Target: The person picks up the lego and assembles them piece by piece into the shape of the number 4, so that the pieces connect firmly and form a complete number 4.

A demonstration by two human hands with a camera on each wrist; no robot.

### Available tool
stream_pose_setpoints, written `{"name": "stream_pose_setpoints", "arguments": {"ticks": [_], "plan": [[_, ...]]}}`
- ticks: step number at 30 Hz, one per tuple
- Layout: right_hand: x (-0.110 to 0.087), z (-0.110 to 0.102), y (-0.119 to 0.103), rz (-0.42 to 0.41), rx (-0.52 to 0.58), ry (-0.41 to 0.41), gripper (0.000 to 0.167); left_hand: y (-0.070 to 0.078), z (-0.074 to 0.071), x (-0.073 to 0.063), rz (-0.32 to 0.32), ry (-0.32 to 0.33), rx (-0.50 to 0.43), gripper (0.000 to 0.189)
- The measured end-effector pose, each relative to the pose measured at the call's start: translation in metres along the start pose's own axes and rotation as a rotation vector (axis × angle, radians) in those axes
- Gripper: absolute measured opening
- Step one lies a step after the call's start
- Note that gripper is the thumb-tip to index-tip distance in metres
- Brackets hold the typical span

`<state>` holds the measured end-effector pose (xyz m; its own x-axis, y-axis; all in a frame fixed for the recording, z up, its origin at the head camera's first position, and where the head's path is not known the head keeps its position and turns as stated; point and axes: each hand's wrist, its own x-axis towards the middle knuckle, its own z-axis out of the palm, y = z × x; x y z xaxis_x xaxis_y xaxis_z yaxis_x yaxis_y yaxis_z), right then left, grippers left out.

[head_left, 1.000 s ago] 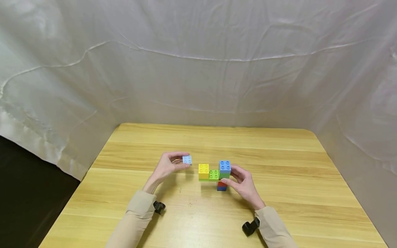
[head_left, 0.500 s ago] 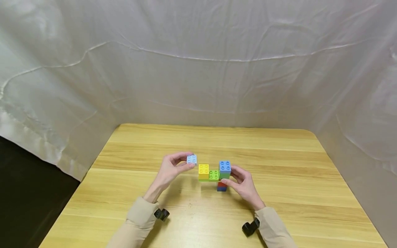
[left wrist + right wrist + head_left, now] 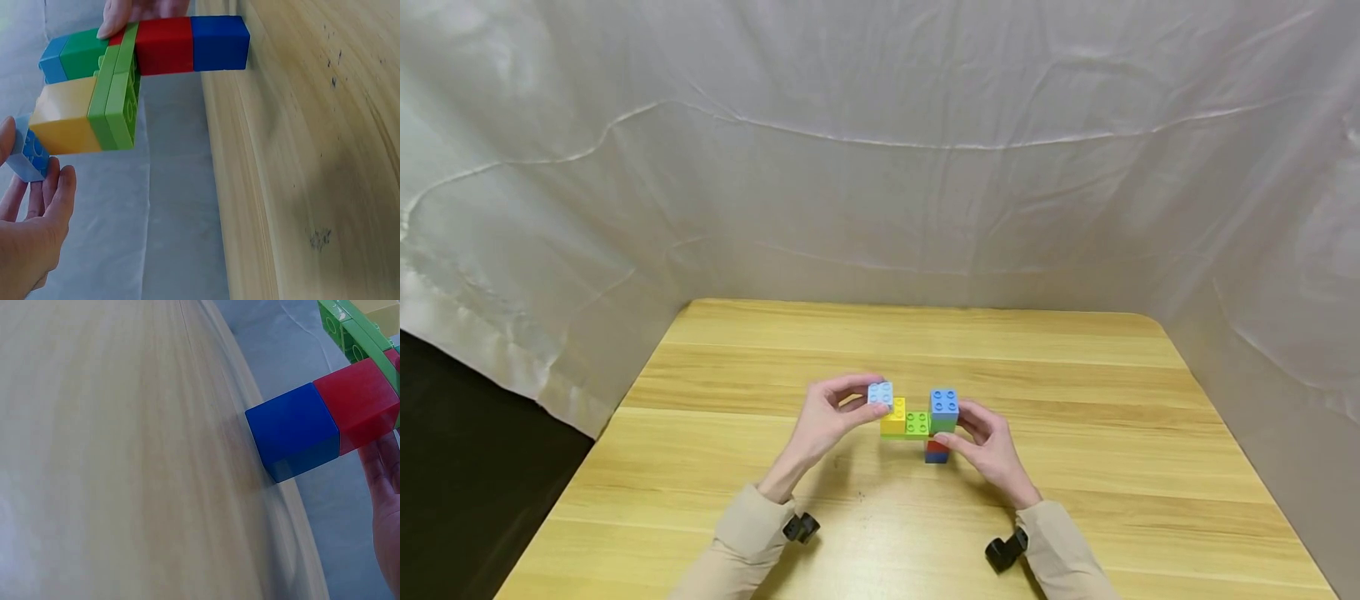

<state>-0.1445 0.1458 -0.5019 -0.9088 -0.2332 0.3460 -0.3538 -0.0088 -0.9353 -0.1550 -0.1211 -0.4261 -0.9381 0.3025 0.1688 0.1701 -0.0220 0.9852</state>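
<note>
Between thumb and fingers, my left hand (image 3: 829, 421) pinches a light blue toy building brick (image 3: 880, 394). This brick hangs at the top of a yellow brick (image 3: 892, 427), slightly tilted and offset to the left; whether they touch I cannot tell. The yellow one sits on lime green plates (image 3: 917, 423) that jut left from a tower. My right hand (image 3: 992, 454) grips that tower near its middle. From the top the tower has a blue brick (image 3: 943, 400), a green brick (image 3: 84, 49), a thin strip of red, the lime plates, a red brick (image 3: 165, 47) and a dark blue brick (image 3: 220, 44).
The wooden table (image 3: 1075, 400) extends around the tower on all sides. Grey fabric (image 3: 880, 208) hangs behind and beside it. Black wrist cameras are strapped at the left cuff (image 3: 748, 521) and right cuff (image 3: 1052, 533).
My left hand has carried the light blue brick rightward, from left of the yellow brick to over its top left part. My right hand and the tower have stayed still.
</note>
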Motion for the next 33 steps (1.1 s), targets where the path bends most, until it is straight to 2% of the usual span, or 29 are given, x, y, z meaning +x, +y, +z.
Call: {"name": "stream_pose_setpoints", "arguments": {"ticks": [14, 24, 33], "plan": [[0.000, -0.001, 0.001, 0.011, -0.008, -0.002, 0.045, -0.003, 0.011, -0.001, 0.041, -0.025, -0.001, 0.038], [0.000, 0.000, 0.001, -0.014, -0.002, -0.004, 0.044, -0.004, 0.012, -0.001, 0.038, -0.031, 0.000, 0.037], [0.000, -0.001, 0.001, -0.003, -0.010, -0.003, 0.045, -0.005, 0.012, -0.001, 0.031, -0.035, -0.011, 0.039]]}}
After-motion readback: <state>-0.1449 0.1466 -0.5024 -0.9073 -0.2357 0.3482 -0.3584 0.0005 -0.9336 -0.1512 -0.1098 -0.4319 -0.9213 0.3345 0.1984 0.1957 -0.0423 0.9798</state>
